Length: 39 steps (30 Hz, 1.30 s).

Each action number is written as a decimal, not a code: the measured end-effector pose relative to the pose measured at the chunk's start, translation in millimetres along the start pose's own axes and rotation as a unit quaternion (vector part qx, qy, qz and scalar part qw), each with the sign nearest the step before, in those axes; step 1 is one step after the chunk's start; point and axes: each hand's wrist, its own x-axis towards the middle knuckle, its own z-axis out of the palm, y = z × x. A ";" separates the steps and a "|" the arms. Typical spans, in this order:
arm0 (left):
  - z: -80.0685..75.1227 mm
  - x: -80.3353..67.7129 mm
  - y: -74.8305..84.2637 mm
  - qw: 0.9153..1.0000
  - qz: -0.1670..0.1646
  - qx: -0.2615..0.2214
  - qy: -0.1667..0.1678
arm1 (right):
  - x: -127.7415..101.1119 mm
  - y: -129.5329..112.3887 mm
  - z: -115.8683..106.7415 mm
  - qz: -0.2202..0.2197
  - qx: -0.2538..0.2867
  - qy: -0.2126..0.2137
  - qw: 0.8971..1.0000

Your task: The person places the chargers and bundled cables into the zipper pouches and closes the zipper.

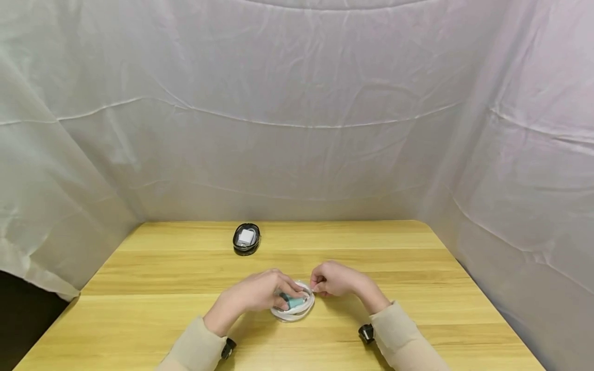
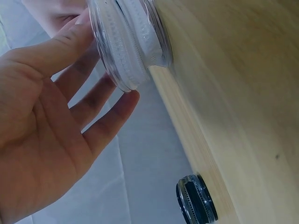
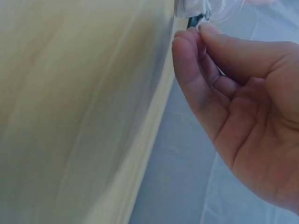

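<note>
Head view, left hand (image 1: 260, 291) cupping clear case (image 1: 293, 304), right hand (image 1: 334, 279) pinching its edge mid-table (image 1: 417, 268).

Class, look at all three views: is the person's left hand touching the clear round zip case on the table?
Touching. The left wrist view shows the left hand with its fingers lying against the side of the clear round case; the head view agrees.
</note>
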 end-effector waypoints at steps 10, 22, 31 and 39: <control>-1.2 -0.4 3.4 0.999 -0.026 0.018 0.003 | -3.5 0.4 -4.2 0.006 0.011 -0.020 1.000; 0.4 1.2 2.0 0.999 -0.033 0.024 0.006 | -5.8 1.0 -6.2 0.015 0.035 -0.041 0.998; -2.2 -0.3 1.0 1.000 -0.021 0.010 0.005 | -4.7 0.1 -5.6 0.028 0.029 -0.035 0.999; -3.5 -2.8 2.2 1.000 -0.010 0.009 0.007 | -4.8 -1.6 -4.1 0.029 0.011 -0.023 0.999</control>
